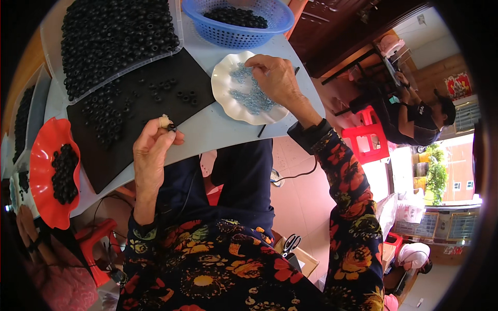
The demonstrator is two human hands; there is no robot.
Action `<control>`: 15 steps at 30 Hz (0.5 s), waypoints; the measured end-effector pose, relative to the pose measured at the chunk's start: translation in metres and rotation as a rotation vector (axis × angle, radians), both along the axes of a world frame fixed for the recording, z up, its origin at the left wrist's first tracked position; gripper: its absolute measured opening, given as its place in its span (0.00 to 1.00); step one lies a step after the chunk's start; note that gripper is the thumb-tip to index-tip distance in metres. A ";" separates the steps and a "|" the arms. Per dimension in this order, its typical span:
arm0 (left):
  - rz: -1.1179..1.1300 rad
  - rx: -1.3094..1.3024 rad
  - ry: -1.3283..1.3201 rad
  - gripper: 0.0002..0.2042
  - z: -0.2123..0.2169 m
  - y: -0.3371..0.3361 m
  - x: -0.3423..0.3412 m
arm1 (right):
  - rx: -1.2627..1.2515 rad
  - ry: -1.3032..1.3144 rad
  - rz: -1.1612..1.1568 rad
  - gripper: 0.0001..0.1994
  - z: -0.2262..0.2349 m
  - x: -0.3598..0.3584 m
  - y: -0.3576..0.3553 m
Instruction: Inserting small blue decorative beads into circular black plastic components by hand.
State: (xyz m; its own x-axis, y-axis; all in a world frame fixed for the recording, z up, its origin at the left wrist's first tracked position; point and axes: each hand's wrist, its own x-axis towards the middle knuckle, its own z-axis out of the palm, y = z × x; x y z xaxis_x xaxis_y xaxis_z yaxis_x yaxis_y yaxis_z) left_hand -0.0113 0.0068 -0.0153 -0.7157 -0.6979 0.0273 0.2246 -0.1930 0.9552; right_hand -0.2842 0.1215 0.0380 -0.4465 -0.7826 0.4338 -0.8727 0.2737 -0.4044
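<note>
Left hand point(151, 150), centre-left of frame, pinches a small black ring-shaped bead point(171, 127) between fingertips. Right hand point(275, 78), upper centre, fingers bent onto clear blue pieces point(249, 93) in a white scalloped plastic dish point(222, 93); grip indeterminate.

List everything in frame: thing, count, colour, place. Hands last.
black beads: many, black, clear tray top left
loose beads: many, black, on black mat
blue basket: one, blue, top centre, holds dark beads
white dish: one, white, scalloped, holds small pale blue pieces
red dish: one, red, left edge, holds black beads
red stools: two in view, red, on the floor
scissors: one, dark, lower centre
person: one, seated right
left hand: pinches a black bead
right hand: fingertips in the white dish
</note>
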 end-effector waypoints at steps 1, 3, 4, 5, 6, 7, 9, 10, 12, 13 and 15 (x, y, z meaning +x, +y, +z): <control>-0.005 -0.002 0.009 0.10 0.000 -0.001 0.001 | 0.007 -0.048 -0.004 0.10 0.002 0.001 -0.001; -0.021 -0.009 -0.005 0.10 0.000 -0.002 0.002 | 0.014 -0.095 -0.010 0.10 0.001 0.000 -0.001; -0.036 -0.016 -0.018 0.11 0.000 -0.002 0.002 | 0.048 -0.069 -0.012 0.09 -0.003 -0.001 -0.001; -0.037 -0.016 -0.017 0.11 0.000 -0.001 0.002 | 0.081 -0.043 -0.014 0.09 -0.005 -0.003 0.000; -0.042 -0.011 -0.012 0.11 0.000 -0.001 0.002 | 0.080 -0.042 -0.011 0.09 -0.005 0.000 -0.001; -0.048 -0.006 -0.007 0.11 -0.001 -0.001 0.003 | 0.112 -0.005 0.039 0.08 -0.006 0.005 -0.001; -0.028 -0.004 -0.001 0.11 -0.001 -0.001 0.002 | 0.143 0.033 0.088 0.08 -0.009 0.009 -0.004; -0.012 -0.001 0.004 0.11 0.000 -0.001 0.001 | 0.159 0.034 0.109 0.07 -0.012 0.010 -0.006; -0.016 0.000 0.005 0.11 -0.001 -0.001 0.001 | 0.176 0.033 0.130 0.07 -0.012 0.012 -0.008; -0.019 0.002 0.004 0.11 -0.001 -0.001 0.001 | 0.098 -0.082 0.093 0.06 -0.010 0.014 -0.009; -0.012 -0.004 -0.001 0.11 0.000 0.000 0.002 | 0.020 -0.195 0.054 0.05 -0.005 0.014 -0.009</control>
